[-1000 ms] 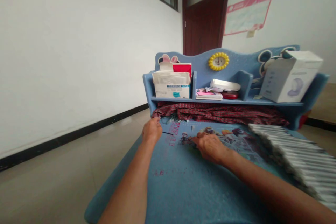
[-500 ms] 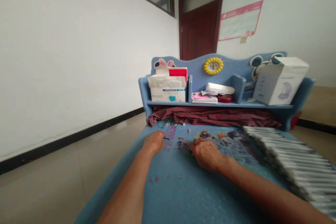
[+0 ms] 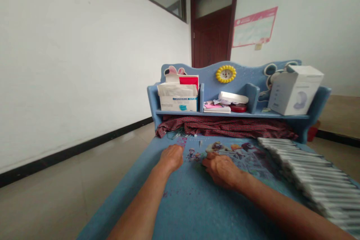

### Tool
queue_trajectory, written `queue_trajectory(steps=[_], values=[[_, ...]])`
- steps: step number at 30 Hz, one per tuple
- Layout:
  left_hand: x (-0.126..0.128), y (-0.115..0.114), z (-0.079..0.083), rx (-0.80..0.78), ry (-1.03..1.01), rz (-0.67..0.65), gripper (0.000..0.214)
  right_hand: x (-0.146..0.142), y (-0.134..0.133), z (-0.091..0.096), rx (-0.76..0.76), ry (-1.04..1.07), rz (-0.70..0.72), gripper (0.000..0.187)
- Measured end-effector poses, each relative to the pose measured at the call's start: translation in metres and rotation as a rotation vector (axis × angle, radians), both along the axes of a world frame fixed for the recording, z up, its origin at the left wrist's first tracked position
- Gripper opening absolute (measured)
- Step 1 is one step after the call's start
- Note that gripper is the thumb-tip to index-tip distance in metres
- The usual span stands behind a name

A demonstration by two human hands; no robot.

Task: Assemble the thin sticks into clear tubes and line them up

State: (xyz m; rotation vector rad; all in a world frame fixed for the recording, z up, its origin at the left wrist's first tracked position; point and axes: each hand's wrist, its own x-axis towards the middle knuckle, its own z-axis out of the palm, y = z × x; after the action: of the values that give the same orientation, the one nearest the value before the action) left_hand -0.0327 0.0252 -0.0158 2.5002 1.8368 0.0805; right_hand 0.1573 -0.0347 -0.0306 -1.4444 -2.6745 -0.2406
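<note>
My left hand [image 3: 172, 157] is closed, knuckles up, over the left part of the blue desk [image 3: 191, 213]. What its fingers hold, if anything, is hidden. To its right, my right hand [image 3: 221, 167] is closed too, with thumb and forefinger pinched together beside the printed cartoon picture [image 3: 242, 150]. Anything in that pinch is too small or covered. The two hands are apart. Between and beyond them lies a small pale piece [image 3: 200, 143]. A long row of thin silver-grey sticks [image 3: 312, 176] lies side by side to the right of my right forearm.
Behind the hands, a checked red cloth [image 3: 225, 125] lies bunched under the shelf [image 3: 236, 115]. On the shelf stand a mask box [image 3: 180, 104], papers [image 3: 216, 108], a red round tin [image 3: 238, 108] and a white carton [image 3: 296, 90]. A yellow-rimmed clock [image 3: 225, 74] is on the backboard.
My left hand has moved right, nearer my right hand. A thin dark tip that stuck out from its fingers is out of sight now. My right hand has hardly moved.
</note>
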Motion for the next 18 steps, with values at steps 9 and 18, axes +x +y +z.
queue_trajectory(steps=[9, 18], values=[[0.001, -0.007, 0.001, 0.038, 0.077, -0.025, 0.028, -0.001, 0.022, 0.003, -0.031, 0.086, -0.085, 0.024], [-0.002, -0.007, 0.002, 0.045, 0.064, -0.053, 0.028, -0.017, 0.075, -0.006, -0.107, 0.192, -0.141, 0.049]])
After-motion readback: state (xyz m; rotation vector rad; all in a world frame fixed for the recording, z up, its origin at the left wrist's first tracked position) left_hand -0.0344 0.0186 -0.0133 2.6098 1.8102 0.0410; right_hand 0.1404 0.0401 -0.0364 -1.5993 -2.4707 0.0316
